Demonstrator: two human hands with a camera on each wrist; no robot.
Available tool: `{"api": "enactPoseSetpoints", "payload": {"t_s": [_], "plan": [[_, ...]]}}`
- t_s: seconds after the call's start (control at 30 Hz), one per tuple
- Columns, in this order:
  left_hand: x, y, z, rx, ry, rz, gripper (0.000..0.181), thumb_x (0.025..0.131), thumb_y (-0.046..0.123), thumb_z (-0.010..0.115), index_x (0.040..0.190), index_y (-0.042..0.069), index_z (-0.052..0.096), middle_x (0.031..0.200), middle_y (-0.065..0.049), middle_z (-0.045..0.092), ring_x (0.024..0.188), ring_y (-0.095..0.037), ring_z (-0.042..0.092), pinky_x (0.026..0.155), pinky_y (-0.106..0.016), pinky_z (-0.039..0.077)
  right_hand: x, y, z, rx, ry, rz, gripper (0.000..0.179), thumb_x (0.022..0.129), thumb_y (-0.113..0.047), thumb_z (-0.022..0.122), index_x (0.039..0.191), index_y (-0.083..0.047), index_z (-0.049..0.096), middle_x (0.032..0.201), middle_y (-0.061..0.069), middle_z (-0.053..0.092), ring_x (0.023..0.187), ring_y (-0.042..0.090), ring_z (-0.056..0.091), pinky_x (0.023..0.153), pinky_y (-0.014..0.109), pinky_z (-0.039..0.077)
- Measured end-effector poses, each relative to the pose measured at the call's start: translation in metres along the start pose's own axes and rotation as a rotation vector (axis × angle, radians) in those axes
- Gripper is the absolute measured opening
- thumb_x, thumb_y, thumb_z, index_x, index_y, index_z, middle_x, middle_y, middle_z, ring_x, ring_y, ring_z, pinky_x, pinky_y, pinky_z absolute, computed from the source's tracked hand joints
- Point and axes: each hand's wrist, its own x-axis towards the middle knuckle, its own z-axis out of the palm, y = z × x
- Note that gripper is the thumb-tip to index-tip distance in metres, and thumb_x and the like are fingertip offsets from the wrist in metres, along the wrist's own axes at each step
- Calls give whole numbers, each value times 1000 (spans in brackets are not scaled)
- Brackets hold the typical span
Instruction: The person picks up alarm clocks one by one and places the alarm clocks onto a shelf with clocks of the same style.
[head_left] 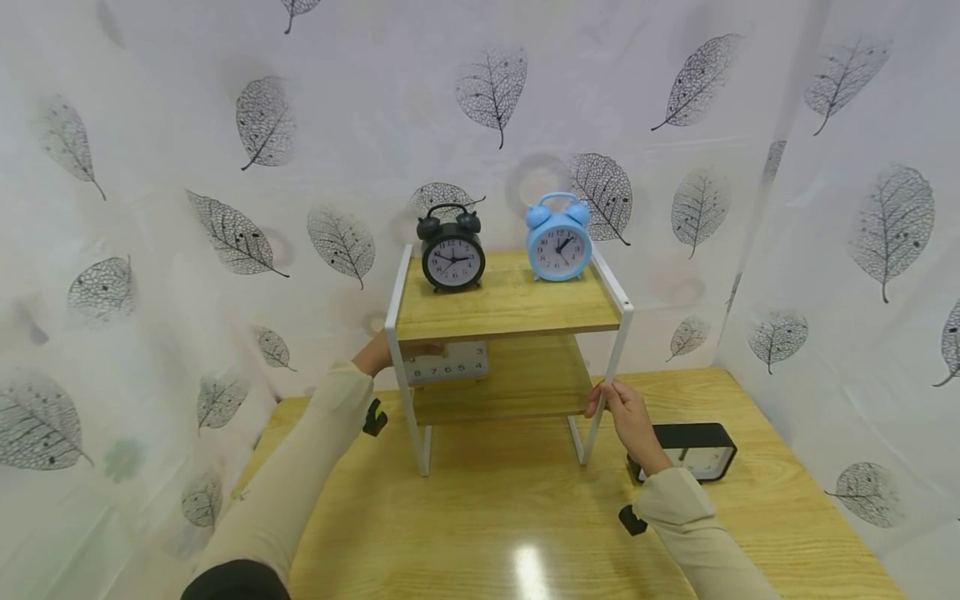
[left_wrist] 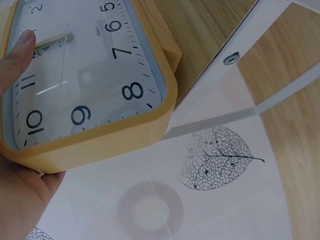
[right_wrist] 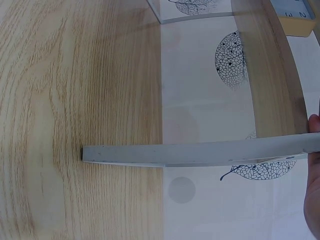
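Observation:
My left hand (head_left: 377,353) grips a square clock with a yellow frame (left_wrist: 115,137), its thumb (left_wrist: 19,57) lying over the face. In the head view that white-faced clock stands at the left of the lower shelf (head_left: 532,392), partly behind the upper board. With thumb and fingers around the right front leg (head_left: 611,367) of the small two-tier rack, my right hand (head_left: 628,421) holds it at lower-shelf height. On the top board (head_left: 510,304) are a black twin-bell alarm clock (head_left: 453,258) at left and a light blue one (head_left: 559,246) at right.
A black rectangular clock (head_left: 693,437) lies on the wooden table (head_left: 480,525) beside my right forearm. Two small black objects, one left (head_left: 374,418) and one right (head_left: 632,520), appear near the forearms. A leaf-patterned white curtain (head_left: 375,125) hangs behind and at the sides.

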Motion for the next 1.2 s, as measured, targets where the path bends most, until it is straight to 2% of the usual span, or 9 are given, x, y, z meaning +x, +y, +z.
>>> {"api": "enactPoseSetpoints", "payload": {"t_s": [0.37,0.47,0.6,0.63,0.67,0.73,0.83,1.03,1.2], "plan": [[2,1,1,39,-2,44,79,74,27,78,137,-1,39,130,-27,53,118,-42,53,98,-47,46,-1,-1,0,-17,-2,16,44,103,-27,34,90,6,59,69,-3,65,74,5,64,81,23,51],[3,-2,2,37,23,41,71,77,17,76,136,-1,40,130,-26,53,119,-41,53,99,-47,45,-1,-2,0,-12,-1,16,42,103,-25,34,89,6,59,69,-3,65,74,5,64,81,21,50],[11,-31,0,-13,74,102,72,77,11,77,138,6,39,131,-20,54,119,-37,54,100,-49,43,-1,-3,0,-7,0,12,40,103,-21,34,90,7,59,70,2,66,74,8,64,80,18,50],[13,-44,-2,-7,89,127,73,77,16,78,138,9,40,130,-17,55,119,-35,55,100,-50,43,-1,-4,0,-7,1,12,40,103,-21,34,90,7,60,70,4,66,74,9,64,79,18,50],[20,-68,-7,22,132,212,68,78,24,77,136,14,44,127,-12,58,115,-27,58,100,-43,45,-1,-4,0,-7,2,11,40,103,-20,34,90,7,60,70,5,66,74,9,65,79,19,50],[21,-92,-12,102,181,238,69,79,34,76,137,16,44,126,-10,59,113,-26,58,98,-43,46,-1,-4,0,-9,0,15,39,103,-19,34,90,7,60,71,8,66,75,10,65,80,20,50],[14,-105,-16,222,248,238,68,81,37,72,139,18,43,128,-10,57,112,-27,58,95,-45,48,-2,-4,0,-13,-6,25,40,103,-20,33,91,7,60,72,6,66,76,8,65,81,21,50],[-27,-69,-7,291,339,112,61,83,19,72,137,10,45,137,-17,46,127,-37,43,104,-57,36,-2,-2,0,-13,2,25,43,103,-25,34,91,8,58,69,-5,65,74,4,64,79,15,48],[-53,-73,-2,372,426,97,57,86,9,68,136,1,43,138,-23,43,128,-40,40,105,-55,35,0,-1,0,-10,8,13,43,103,-23,33,90,10,58,68,-6,65,72,4,64,78,14,48]]}}
